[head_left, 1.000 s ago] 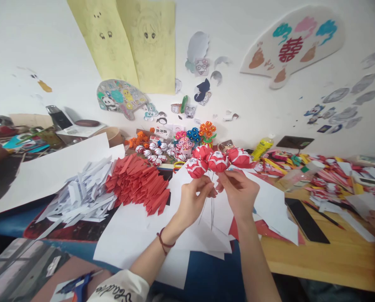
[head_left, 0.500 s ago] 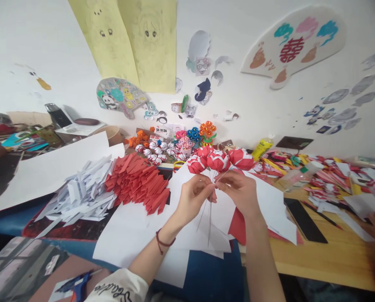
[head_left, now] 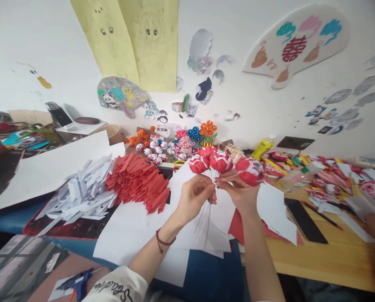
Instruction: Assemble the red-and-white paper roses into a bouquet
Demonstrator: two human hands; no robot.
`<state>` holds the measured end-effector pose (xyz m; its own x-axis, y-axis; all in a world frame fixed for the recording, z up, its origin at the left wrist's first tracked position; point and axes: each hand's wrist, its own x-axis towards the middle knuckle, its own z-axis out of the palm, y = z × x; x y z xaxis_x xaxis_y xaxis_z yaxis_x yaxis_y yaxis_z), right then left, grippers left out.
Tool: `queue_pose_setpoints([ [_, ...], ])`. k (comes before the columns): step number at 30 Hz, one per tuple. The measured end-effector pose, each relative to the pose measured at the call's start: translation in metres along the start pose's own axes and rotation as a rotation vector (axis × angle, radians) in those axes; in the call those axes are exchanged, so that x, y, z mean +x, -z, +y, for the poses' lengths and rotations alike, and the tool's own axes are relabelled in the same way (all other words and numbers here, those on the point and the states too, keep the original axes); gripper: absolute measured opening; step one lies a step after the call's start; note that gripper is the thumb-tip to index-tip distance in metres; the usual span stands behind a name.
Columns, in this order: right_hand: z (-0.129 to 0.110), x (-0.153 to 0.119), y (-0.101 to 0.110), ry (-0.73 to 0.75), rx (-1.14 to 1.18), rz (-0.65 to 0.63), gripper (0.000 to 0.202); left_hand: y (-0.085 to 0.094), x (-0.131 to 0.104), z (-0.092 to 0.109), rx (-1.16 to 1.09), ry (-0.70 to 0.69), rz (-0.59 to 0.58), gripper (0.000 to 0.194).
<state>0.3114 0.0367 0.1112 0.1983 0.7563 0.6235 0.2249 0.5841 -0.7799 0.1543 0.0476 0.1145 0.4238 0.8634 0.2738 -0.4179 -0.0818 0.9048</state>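
Note:
In the middle of the head view, my left hand (head_left: 193,196) is closed in a pinch around thin wire stems (head_left: 204,226), which fan out below the fingers. Several red-and-white paper flowers (head_left: 221,162) stand on these stems above my fingertips. My right hand (head_left: 243,193) pinches just beside the left, its thumb and fingers at the wires. One more paper flower (head_left: 249,170) leans out to the right, over the back of that hand. Exactly which wire the right fingertips grip is hidden.
White paper sheets (head_left: 137,235) lie beneath my hands. To the left are piles of folded white strips (head_left: 83,188) and red strips (head_left: 137,180). A black phone-like slab (head_left: 305,220) and scattered paper pieces lie right. A glue gun (head_left: 79,283) is lower left. Other people's hands show at both edges.
The rightmost paper flower has tilted outward and down to the right, apart from the others. My right hand has turned slightly with it. My left hand stays almost in place.

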Motion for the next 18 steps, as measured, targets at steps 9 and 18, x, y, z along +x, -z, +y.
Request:
queue_pose_setpoints([
  [9,0.0091,-0.0012,0.0058,0.055,-0.235,-0.076,0.009,-0.0003,0.0012,-0.0033,-0.003,0.010,-0.012,0.025],
  [18,0.0032,-0.0084,0.0066,-0.146,-0.035,-0.056,0.008,-0.0013,0.0024,-0.0025,0.043,-0.045,0.038,0.020],
])
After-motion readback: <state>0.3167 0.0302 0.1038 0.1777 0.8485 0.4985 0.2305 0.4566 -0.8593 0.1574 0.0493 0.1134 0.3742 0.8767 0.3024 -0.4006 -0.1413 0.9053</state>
